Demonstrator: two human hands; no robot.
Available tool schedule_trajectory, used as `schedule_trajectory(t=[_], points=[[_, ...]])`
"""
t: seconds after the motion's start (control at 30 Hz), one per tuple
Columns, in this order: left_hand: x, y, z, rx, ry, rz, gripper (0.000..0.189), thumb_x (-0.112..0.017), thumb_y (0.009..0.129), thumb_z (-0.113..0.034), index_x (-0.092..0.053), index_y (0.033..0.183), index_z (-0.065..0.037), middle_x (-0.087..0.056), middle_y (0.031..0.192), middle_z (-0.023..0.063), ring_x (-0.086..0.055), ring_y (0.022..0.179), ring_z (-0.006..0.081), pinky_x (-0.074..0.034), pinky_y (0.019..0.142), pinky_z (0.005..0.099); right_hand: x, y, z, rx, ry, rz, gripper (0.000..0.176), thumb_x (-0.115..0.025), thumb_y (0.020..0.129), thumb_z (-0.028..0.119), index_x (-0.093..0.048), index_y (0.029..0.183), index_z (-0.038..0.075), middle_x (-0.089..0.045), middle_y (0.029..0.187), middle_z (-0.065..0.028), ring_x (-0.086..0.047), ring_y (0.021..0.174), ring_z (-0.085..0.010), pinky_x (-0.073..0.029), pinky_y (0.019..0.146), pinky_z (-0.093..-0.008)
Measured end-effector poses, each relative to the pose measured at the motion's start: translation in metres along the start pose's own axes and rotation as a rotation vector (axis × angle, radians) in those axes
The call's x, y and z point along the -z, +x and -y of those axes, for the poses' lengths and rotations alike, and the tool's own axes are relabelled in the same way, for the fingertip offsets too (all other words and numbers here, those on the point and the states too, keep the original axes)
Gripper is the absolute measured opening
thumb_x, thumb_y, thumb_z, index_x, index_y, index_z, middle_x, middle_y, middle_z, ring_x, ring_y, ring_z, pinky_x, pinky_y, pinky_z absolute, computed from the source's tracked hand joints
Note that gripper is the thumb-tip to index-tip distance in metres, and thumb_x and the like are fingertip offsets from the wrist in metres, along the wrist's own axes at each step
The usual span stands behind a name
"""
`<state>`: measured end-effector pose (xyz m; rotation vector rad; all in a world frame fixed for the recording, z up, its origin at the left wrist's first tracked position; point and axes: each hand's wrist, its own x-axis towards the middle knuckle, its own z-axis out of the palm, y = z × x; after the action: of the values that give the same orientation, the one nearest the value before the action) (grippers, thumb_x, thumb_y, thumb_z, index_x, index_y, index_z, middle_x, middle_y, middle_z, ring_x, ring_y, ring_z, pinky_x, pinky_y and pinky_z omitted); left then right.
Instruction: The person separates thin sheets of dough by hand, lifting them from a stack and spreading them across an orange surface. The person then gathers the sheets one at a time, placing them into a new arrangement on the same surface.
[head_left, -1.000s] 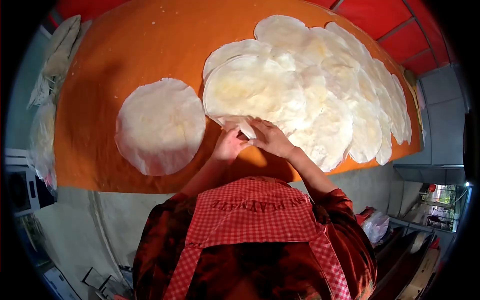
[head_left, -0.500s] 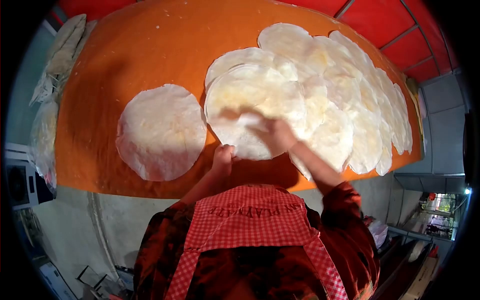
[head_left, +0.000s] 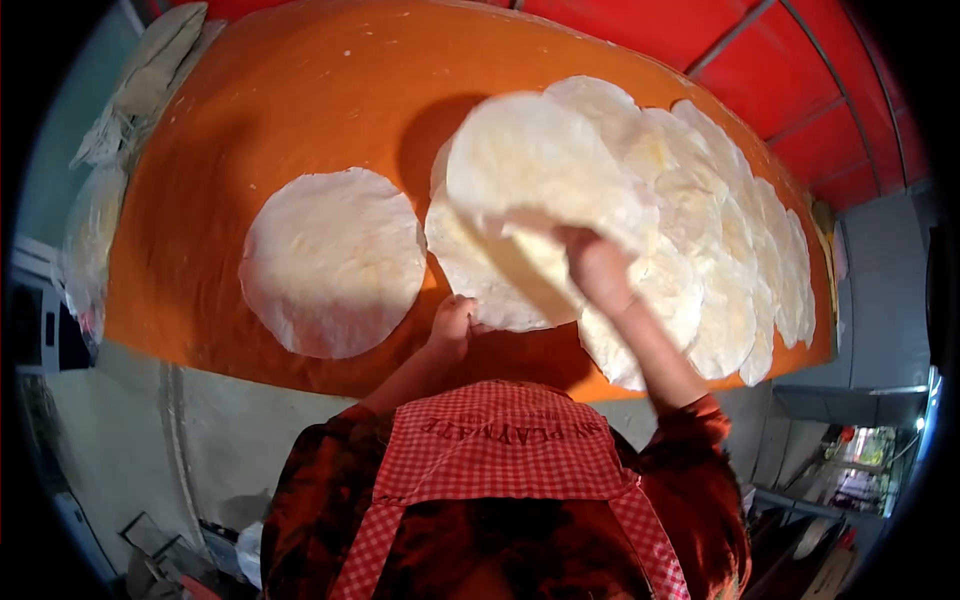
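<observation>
My left hand (head_left: 457, 318) pinches the near edge of a round flatbread (head_left: 490, 280) that lies on the orange cloth. Above that bread, my right hand (head_left: 597, 265) grips the near edge of another thin flatbread (head_left: 540, 160), which is raised and casts a shadow on the one below. Left of my left hand, a single round flatbread (head_left: 333, 262) rests flat on the cloth. Many overlapping flatbreads (head_left: 715, 230) spread over the right part of the table.
The orange-covered table (head_left: 290, 100) has its near edge in front of my apron. Wrapped bags (head_left: 150, 70) lie along its left side. Red panels (head_left: 790, 70) stand behind the table, and grey cabinets (head_left: 880, 290) are at the right.
My right hand has lifted the upper flatbread off the one below and away from me. My left hand stays at the lower bread's near edge. The whole view has shifted slightly.
</observation>
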<state>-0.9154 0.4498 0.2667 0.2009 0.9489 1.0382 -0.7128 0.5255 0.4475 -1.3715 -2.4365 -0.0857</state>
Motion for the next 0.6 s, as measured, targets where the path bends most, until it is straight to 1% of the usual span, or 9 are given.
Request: schedule_trajectory(t=[0.1,0.2,0.23,0.3,0.4,0.43,0.47,0.53,0.6], points=[[-0.001,0.004,0.002,-0.002,0.018,0.039,0.013,-0.052,0.092,-0.009,-0.046,0.101,-0.001,-0.060,0.105,0.0195,-0.065,0.096,0.0393,-0.056,0.084,0.0528,-0.087,-0.067,0.014,-0.034,0.159,0.151,0.025,-0.061,0.075,0.005,-0.063,0.099,0.002,-0.065,0.095,-0.0171,-0.064,0.086,-0.0335,-0.053,0.072,-0.0408],[-0.013,-0.012,-0.009,0.019,-0.067,0.063,0.017,-0.051,0.093,-0.011,-0.045,0.105,-0.001,-0.059,0.108,0.0203,-0.065,0.093,0.0391,-0.057,0.081,0.0520,-0.061,-0.053,0.046,-0.014,0.303,0.119,0.031,-0.064,0.078,0.011,-0.063,0.108,0.003,-0.066,0.105,-0.0158,-0.063,0.094,-0.0325,-0.052,0.076,-0.0402],[-0.009,-0.007,-0.004,0.018,-0.068,0.083,0.021,-0.051,0.094,-0.011,-0.044,0.109,0.000,-0.058,0.109,0.0198,-0.065,0.092,0.0392,-0.057,0.080,0.0522,-0.062,-0.055,0.041,-0.018,0.209,0.093,0.034,-0.065,0.078,0.012,-0.062,0.111,0.003,-0.064,0.110,-0.0159,-0.061,0.100,-0.0331,-0.051,0.079,-0.0419],[-0.014,-0.012,-0.009,0.032,-0.018,0.096,0.021,-0.050,0.095,-0.014,-0.047,0.110,-0.001,-0.059,0.107,0.0180,-0.065,0.092,0.0340,-0.056,0.082,0.0473,-0.053,-0.057,0.053,0.003,0.068,0.111,0.043,-0.068,0.077,0.016,-0.060,0.116,0.002,-0.059,0.123,-0.0159,-0.053,0.115,-0.0342,-0.046,0.089,-0.0469],[-0.024,-0.009,-0.012,0.013,-0.033,0.178,0.025,-0.049,0.096,-0.020,-0.051,0.115,-0.004,-0.061,0.105,0.0145,-0.064,0.094,0.0265,-0.054,0.082,0.0390,-0.055,-0.068,0.076,-0.032,0.069,0.149,0.045,-0.067,0.077,0.016,-0.059,0.119,0.003,-0.055,0.128,-0.0159,-0.050,0.119,-0.0336,-0.044,0.092,-0.0478],[-0.022,-0.010,-0.012,-0.044,0.052,0.278,0.030,-0.052,0.097,-0.026,-0.051,0.118,-0.005,-0.061,0.104,0.0129,-0.064,0.095,0.0248,-0.054,0.082,0.0369,-0.061,-0.067,0.072,-0.033,0.084,0.028,0.038,-0.064,0.078,0.013,-0.061,0.115,0.004,-0.062,0.115,-0.0170,-0.059,0.105,-0.0349,-0.049,0.083,-0.0463],[-0.029,-0.021,-0.024,-0.047,0.147,0.265,0.036,-0.053,0.097,-0.033,-0.052,0.118,-0.004,-0.062,0.106,0.0114,-0.063,0.097,0.0224,-0.052,0.085,0.0344,-0.070,-0.069,0.060,-0.099,0.097,0.092,0.035,-0.062,0.079,0.012,-0.062,0.113,0.005,-0.064,0.108,-0.0171,-0.061,0.098,-0.0353,-0.050,0.079,-0.0460],[-0.018,-0.023,-0.032,-0.316,0.473,0.358,0.038,-0.056,0.096,-0.035,-0.054,0.116,-0.002,-0.061,0.110,0.0093,-0.063,0.098,0.0198,-0.049,0.088,0.0312,-0.083,-0.067,0.022,-0.231,0.122,0.223,0.029,-0.060,0.080,0.009,-0.063,0.108,0.007,-0.068,0.094,-0.0172,-0.065,0.084,-0.0360,-0.052,0.070,-0.0454],[0.003,-0.054,-0.071,-0.945,1.010,0.130,0.035,-0.067,0.088,-0.023,-0.057,0.114,-0.001,-0.060,0.115,0.0127,-0.058,0.108,0.0273,-0.045,0.093,0.0362,-0.066,-0.046,0.000,-0.095,0.145,0.103,0.022,-0.057,0.081,0.007,-0.064,0.102,0.008,-0.066,0.077,-0.0177,-0.064,0.070,-0.0385,-0.052,0.062,-0.0458]])
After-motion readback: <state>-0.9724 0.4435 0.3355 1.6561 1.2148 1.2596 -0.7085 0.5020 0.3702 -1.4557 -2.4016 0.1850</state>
